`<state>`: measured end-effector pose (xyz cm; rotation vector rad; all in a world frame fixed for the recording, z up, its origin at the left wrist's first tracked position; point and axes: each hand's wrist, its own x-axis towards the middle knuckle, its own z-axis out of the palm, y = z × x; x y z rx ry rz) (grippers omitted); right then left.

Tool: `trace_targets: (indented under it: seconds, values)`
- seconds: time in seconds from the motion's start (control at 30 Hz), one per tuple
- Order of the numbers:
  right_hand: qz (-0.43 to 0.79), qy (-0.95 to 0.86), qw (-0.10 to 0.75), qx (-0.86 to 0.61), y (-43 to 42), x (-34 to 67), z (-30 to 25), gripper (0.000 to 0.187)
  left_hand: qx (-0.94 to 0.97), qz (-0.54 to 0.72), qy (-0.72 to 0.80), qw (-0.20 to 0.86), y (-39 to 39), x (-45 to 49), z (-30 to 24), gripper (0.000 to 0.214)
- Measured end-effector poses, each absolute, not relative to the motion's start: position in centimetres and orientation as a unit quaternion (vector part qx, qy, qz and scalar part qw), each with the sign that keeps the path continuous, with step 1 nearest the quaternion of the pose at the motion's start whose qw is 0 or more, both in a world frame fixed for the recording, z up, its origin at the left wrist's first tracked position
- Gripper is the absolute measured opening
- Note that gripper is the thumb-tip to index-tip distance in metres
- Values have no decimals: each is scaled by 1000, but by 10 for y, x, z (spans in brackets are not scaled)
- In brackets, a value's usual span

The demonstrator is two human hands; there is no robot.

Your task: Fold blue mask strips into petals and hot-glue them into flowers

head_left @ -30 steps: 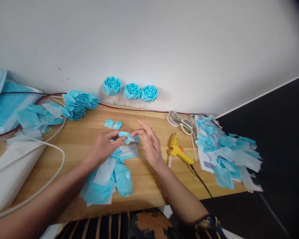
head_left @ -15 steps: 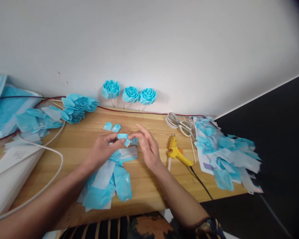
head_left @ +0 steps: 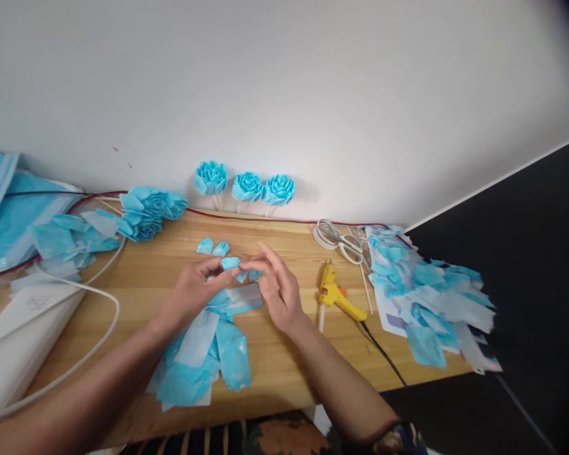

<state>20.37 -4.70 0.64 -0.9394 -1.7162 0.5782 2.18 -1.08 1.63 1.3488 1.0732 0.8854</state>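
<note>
A small folded blue fabric piece (head_left: 230, 262) is pinched between the thumb and fingers of my left hand (head_left: 200, 282), above the wooden table. My right hand (head_left: 281, 292) has one fingertip against the right edge of that piece. Its other fingers are spread, and the thumb stands apart from the piece. Just beyond my left hand lie two folded blue petals (head_left: 205, 246). Another blue piece (head_left: 255, 275) shows partly behind my right fingers. Below my hands, loose blue and white fabric strips (head_left: 196, 344) lie in an overlapping pile.
Three blue fabric flowers (head_left: 248, 188) on sticks lean by the wall. More flowers (head_left: 149, 208) lie left, near a white box (head_left: 28, 322) and cable. To the right are a yellow glue gun (head_left: 330, 291), scissors (head_left: 351, 248) and a heap of blue scraps (head_left: 422, 284).
The view has shifted slightly. My left hand keeps its pinch on the folded piece. My right fingertip stays at the piece's edge, with the fingers slightly shifted.
</note>
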Motion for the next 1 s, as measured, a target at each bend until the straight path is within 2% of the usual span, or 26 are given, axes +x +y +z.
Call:
trace_targets:
  seconds: [0.13,0.23,0.43,0.57,0.67,0.87,1.0]
  values:
    - [193,-751,515,-366,-46,203,7,55,558,378,465,574,-11,21,15,28]
    - [220,-746,516,-360,-47,202,6,55,544,377,468,585,-12,22,17,28]
    - [370,-599,578,-412,-44,202,1,54,548,369,473,583,-12,23,20,24]
    - [527,-541,517,-403,-39,203,1,62,569,356,462,580,-12,21,17,26]
    - [588,-509,490,-393,-38,203,2,64,595,344,459,562,-11,21,12,28]
    - [572,-530,463,-421,-38,202,4,66,654,313,473,500,-11,23,16,29]
    - [537,-554,457,-443,-39,199,1,63,654,304,471,509,-12,22,19,28]
